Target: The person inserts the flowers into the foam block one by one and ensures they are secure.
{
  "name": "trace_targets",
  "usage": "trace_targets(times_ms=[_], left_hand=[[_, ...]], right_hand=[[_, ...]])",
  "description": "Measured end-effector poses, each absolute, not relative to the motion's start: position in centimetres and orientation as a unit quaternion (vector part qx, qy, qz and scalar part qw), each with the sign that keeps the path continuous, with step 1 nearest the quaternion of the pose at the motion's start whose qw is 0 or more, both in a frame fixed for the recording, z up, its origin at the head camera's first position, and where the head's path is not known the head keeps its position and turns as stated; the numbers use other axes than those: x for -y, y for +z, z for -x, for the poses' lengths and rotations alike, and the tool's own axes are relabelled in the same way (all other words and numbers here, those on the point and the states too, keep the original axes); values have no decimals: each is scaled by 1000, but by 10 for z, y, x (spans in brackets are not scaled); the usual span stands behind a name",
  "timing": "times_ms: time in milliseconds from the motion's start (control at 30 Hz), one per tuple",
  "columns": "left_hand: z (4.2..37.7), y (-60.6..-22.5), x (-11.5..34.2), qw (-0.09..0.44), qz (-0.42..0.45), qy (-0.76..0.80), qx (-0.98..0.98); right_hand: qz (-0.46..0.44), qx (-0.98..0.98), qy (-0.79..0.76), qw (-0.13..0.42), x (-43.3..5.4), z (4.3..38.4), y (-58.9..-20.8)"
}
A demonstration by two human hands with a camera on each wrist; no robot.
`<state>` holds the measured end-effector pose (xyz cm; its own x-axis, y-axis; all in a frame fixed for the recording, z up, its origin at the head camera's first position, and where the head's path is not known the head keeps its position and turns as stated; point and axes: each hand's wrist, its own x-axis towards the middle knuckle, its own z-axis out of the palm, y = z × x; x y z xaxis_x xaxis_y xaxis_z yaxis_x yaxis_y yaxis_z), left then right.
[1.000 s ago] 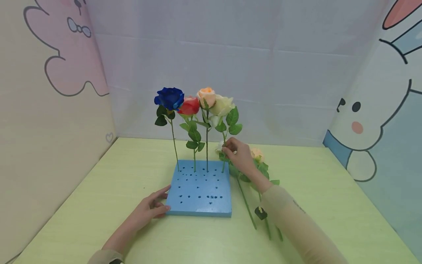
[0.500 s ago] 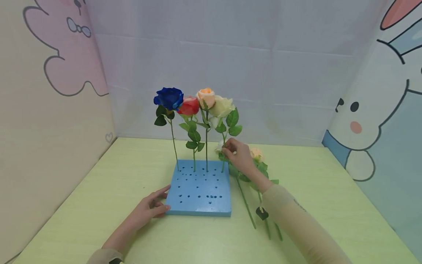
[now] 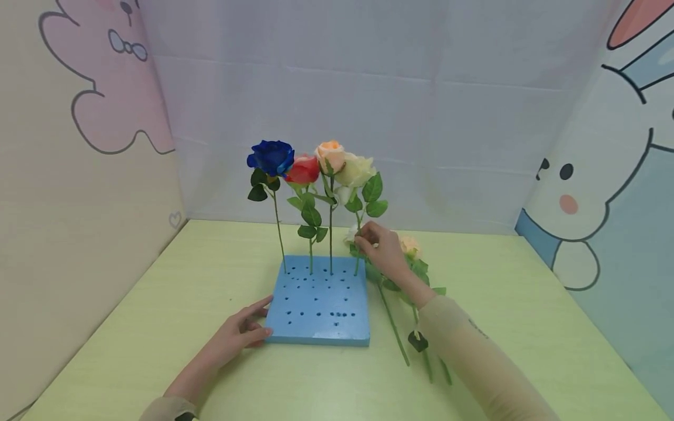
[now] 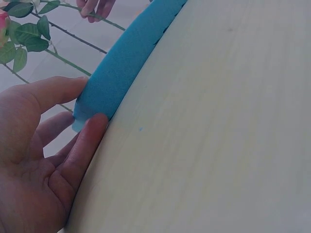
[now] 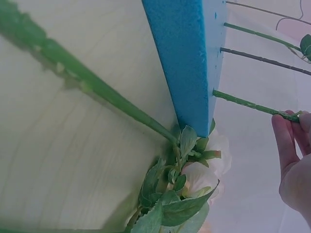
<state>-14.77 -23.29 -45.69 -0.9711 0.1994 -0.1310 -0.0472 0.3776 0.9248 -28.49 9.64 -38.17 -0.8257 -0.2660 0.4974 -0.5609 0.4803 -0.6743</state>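
Observation:
My right hand point(image 3: 383, 248) pinches the green stem of a cream rose point(image 3: 357, 171) between thumb and fingertips. In the right wrist view that stem point(image 5: 248, 103) stands in the blue foam block point(image 3: 316, 304), with its lower end hidden in the foam. My left hand point(image 3: 234, 336) rests against the block's left edge, and in the left wrist view its fingertips touch the side near a corner of the block point(image 4: 109, 80). A blue rose point(image 3: 271, 156), a red rose point(image 3: 302, 169) and a peach rose point(image 3: 330, 156) stand upright in the same back row.
Right of the block several loose roses lie on the table, among them a peach one point(image 3: 411, 247) and a white one point(image 3: 351, 234), stems point(image 3: 394, 327) toward the front. Many small holes dot the block's top. A pale curtain point(image 3: 447, 117) hangs behind the table point(image 3: 158, 280).

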Motion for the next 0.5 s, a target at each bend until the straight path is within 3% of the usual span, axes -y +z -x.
trace_targets(times_ms=[500], left_hand=[[148,-456,232,114,-37,562,-818]], right_hand=[[-228,838,470,158,-96,283,-383]])
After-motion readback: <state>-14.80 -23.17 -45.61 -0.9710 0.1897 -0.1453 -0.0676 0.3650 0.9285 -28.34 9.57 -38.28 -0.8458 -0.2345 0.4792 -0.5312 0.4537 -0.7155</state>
